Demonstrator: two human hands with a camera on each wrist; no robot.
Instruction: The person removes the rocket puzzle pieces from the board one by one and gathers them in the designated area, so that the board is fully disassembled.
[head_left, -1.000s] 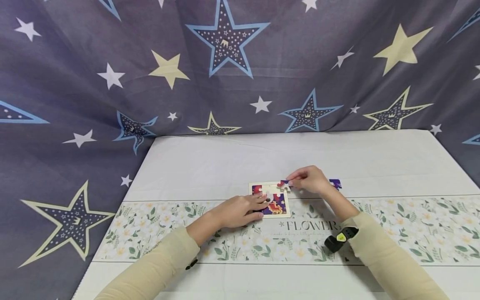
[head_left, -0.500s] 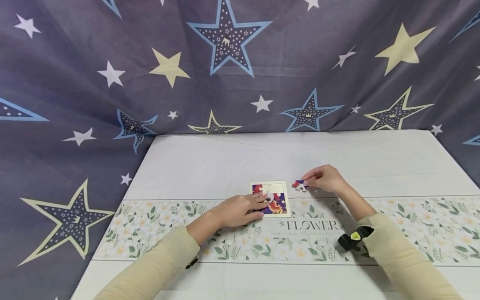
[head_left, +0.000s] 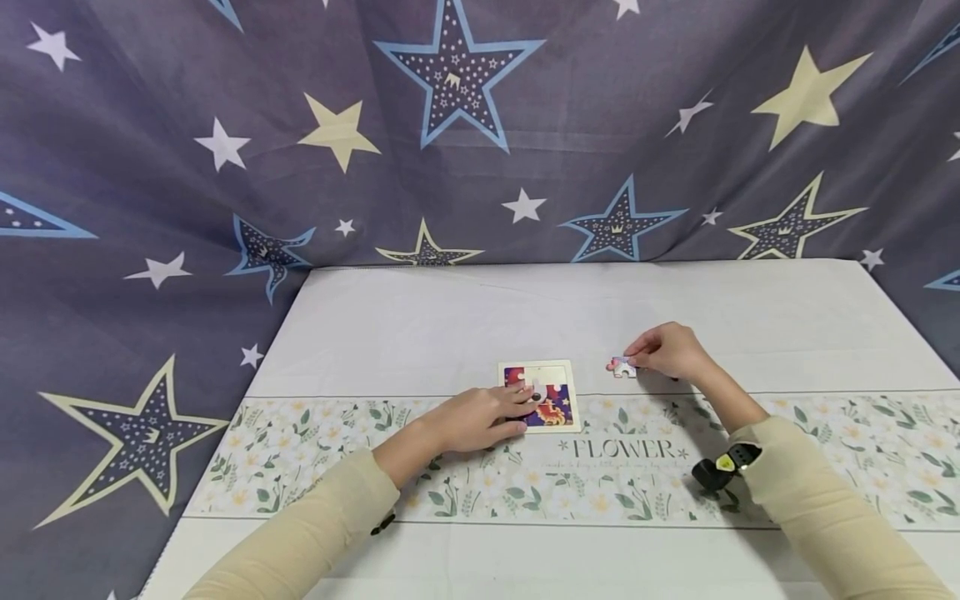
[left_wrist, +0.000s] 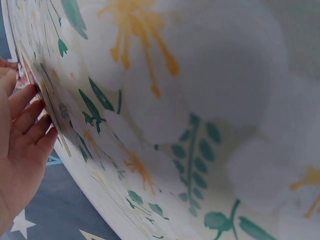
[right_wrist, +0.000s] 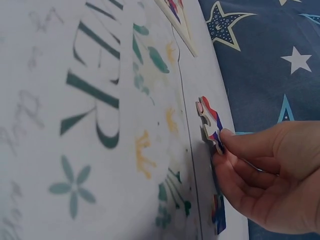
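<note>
A small square jigsaw tray [head_left: 575,407] with a cream rim lies on the table. Purple, red and yellow pieces fill part of it, while the top right shows bare cream. My left hand [head_left: 477,419] rests on the tray's left side with fingers extended, covering part of the picture. To the right of the tray, my right hand [head_left: 672,352] pinches a jigsaw piece [head_left: 622,367] between thumb and fingers. In the right wrist view that piece [right_wrist: 212,119] is red, white and blue and tilted. Another blue and red jigsaw piece [right_wrist: 218,215] lies below the hand.
The white tablecloth [head_left: 420,325] has a floral band [head_left: 315,450] with printed lettering across it. A dark star-patterned curtain [head_left: 570,125] hangs behind the table and down its sides. Black straps [head_left: 723,467] sit at the wrists.
My right hand has moved right, away from the tray, carrying the jigsaw piece, and the piece's face now catches the light. The left hand has stayed on the tray.
</note>
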